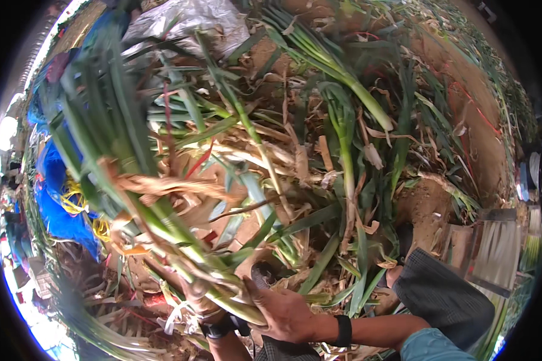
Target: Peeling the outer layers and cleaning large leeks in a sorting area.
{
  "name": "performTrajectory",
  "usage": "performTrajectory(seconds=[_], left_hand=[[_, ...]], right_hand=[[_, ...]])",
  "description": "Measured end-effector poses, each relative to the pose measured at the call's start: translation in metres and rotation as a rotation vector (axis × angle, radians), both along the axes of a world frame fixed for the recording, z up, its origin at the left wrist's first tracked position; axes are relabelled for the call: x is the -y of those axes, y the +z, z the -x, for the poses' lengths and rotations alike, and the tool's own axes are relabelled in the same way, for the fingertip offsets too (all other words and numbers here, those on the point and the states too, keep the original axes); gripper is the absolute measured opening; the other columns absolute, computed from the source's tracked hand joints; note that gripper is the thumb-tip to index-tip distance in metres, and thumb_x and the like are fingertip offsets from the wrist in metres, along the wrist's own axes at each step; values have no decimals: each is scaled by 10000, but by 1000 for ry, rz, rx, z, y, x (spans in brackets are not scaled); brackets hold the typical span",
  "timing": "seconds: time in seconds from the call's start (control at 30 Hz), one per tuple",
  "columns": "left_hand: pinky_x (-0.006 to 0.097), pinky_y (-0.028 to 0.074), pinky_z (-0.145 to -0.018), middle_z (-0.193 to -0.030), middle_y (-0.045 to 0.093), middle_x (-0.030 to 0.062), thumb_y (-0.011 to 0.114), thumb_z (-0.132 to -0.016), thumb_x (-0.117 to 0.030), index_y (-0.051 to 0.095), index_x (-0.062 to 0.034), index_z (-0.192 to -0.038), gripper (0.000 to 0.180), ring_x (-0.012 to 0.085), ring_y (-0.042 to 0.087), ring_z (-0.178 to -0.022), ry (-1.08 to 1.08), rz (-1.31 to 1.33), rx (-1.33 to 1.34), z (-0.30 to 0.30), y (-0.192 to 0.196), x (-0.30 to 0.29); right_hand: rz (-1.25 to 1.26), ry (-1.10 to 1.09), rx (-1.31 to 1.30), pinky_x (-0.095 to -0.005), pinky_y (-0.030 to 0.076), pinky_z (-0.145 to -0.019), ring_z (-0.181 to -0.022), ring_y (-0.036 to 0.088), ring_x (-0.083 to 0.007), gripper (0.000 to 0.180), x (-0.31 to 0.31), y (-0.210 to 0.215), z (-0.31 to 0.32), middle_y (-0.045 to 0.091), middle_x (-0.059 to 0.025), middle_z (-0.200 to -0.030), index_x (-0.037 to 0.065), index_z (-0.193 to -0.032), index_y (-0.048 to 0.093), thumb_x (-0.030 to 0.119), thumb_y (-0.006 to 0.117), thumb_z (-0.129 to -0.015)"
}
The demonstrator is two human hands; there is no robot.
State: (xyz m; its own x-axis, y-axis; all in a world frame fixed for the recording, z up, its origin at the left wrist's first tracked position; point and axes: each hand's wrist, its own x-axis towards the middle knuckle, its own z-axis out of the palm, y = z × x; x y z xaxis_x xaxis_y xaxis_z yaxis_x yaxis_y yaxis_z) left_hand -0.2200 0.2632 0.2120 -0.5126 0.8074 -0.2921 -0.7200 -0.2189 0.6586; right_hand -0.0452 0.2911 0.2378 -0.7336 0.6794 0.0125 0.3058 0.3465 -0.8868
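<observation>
A large long green onion [174, 231] slants up to the left in front of me, its dark green leaves fanned out and blurred at the top. Dry tan outer leaves [174, 185] hang off to one side of its stalk. My right hand [286, 314] is closed round the pale lower end. Just to its left, my left hand [200, 302] grips the stalk from underneath; the stalks cover part of its fingers. Beyond my hands, more long green onions [346, 159] lie loose among leaf scraps.
Trimmed leaves and dry husks litter the brown ground [427, 207]. Blue netting [60, 198] with yellow cord [75, 198] lies at the left. A pale plastic sheet [190, 24] is at the far side. Peeled white stalks [102, 310] are heaped at lower left. My knee [445, 295] juts in at lower right.
</observation>
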Motion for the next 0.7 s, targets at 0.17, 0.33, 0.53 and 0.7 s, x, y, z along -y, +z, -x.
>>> performTrajectory(seconds=[0.17,0.33,0.53,0.7], left_hand=[[386,543,-676,-1037,562,163,629,-765,-286,400,-37,-1250,592,264,611,-785,180,90,-174,45,-14,33],[398,512,-752,-1052,547,129,665,-738,-298,408,-23,-1229,618,253,580,-870,152,112,26,69,-92,19],[457,369,-980,-1237,475,98,680,-758,-287,407,-98,-1283,621,279,470,-1108,149,141,428,65,-197,42],[460,362,-992,-1247,465,110,682,-751,-313,385,-98,-1302,661,285,467,-1113,196,167,372,61,-203,40]], right_hand=[[-23,207,81,-381,476,-525,-605,572,-274,1025,-15,1,43,548,-99,-881,51,-1413,52,285,736,-686],[201,615,347,-416,446,-489,-568,561,-279,737,-75,-55,71,548,-181,-816,115,-1368,253,367,632,-788],[-430,-380,266,-432,432,-750,-858,546,-328,357,-248,-142,89,584,-165,-909,28,-1057,532,169,602,-737],[-424,-373,667,-416,447,-738,-849,559,-320,410,-288,-184,104,586,-164,-905,46,-1119,494,180,613,-751]])
